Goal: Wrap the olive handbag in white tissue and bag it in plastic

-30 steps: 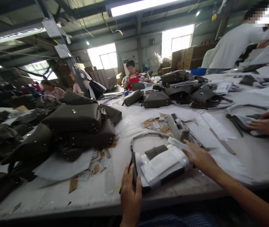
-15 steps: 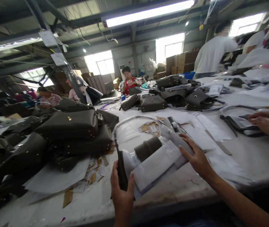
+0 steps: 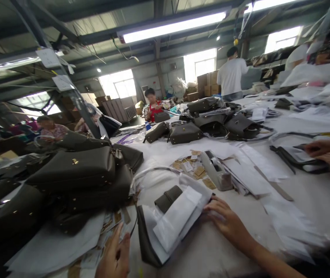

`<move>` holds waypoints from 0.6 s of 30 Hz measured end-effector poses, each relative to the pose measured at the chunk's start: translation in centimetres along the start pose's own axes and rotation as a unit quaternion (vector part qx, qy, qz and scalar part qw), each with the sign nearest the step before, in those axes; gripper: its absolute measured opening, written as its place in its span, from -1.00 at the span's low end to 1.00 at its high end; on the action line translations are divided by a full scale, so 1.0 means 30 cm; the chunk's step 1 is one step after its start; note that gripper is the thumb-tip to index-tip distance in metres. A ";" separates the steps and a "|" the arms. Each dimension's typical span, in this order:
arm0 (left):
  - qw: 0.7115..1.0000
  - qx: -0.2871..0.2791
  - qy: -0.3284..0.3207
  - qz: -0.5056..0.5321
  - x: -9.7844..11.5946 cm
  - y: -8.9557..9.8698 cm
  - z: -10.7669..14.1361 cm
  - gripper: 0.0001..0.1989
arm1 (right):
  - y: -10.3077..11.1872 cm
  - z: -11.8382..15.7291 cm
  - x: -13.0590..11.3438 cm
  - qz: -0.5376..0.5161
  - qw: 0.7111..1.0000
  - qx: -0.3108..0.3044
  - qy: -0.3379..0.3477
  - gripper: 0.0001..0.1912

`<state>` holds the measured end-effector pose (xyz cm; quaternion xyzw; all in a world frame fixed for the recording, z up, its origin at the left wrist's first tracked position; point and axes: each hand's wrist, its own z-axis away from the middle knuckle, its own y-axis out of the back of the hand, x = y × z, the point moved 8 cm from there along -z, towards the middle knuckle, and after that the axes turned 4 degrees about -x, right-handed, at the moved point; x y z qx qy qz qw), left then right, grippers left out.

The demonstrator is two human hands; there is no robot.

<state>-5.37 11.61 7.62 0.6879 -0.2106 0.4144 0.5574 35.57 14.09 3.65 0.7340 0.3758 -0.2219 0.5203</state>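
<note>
A dark olive handbag [image 3: 147, 241] lies open toward me on the table, its handle [image 3: 153, 172] wrapped in pale plastic. Across its opening rest a white paper packet [image 3: 179, 218] and a small olive piece with a band [image 3: 168, 197]. My right hand [image 3: 224, 221] grips the bag's right edge; the thumb is hard to make out. To the left of the bag, apart from it, my left hand [image 3: 113, 253] is held up with fingers apart and nothing in it.
Olive handbags are piled at left [image 3: 75, 168] and at the back [image 3: 185, 131]. A tape dispenser [image 3: 217, 170] stands beyond the bag, by scattered tags [image 3: 199, 171]. Paper strips [image 3: 283, 208] lie at right. A co-worker's hands [image 3: 327, 150] work on another bag [image 3: 295, 156].
The handbag has turned and shifted toward me. My left hand has let go of its side and moved left and down. My right hand has slid from the packet's end to the bag's edge.
</note>
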 end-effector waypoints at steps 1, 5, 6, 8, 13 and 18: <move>0.999 -0.005 -0.035 -0.023 0.024 -0.008 -0.037 -0.34 | -0.023 0.008 0.010 0.011 1.000 -0.009 0.003 -0.73; 0.993 -0.016 -0.109 -0.048 0.056 -0.071 -0.181 -0.35 | -0.077 0.037 0.059 0.016 0.999 -0.036 -0.019 -0.66; 0.994 -0.020 -0.098 -0.037 0.041 -0.092 -0.215 -0.35 | -0.077 0.042 0.065 0.010 0.999 -0.036 -0.021 -0.66; 0.998 -0.038 -0.046 0.026 -0.009 -0.145 -0.280 -0.37 | -0.065 0.046 0.067 0.004 0.999 -0.030 -0.020 -0.65; 0.981 -0.070 0.072 0.167 -0.098 -0.283 -0.396 -0.38 | -0.024 0.033 0.109 0.013 0.998 -0.002 -0.064 -0.64; 0.961 -0.069 0.138 0.229 -0.100 -0.331 -0.426 -0.40 | -0.046 0.045 0.168 0.016 0.999 -0.020 -0.041 -0.72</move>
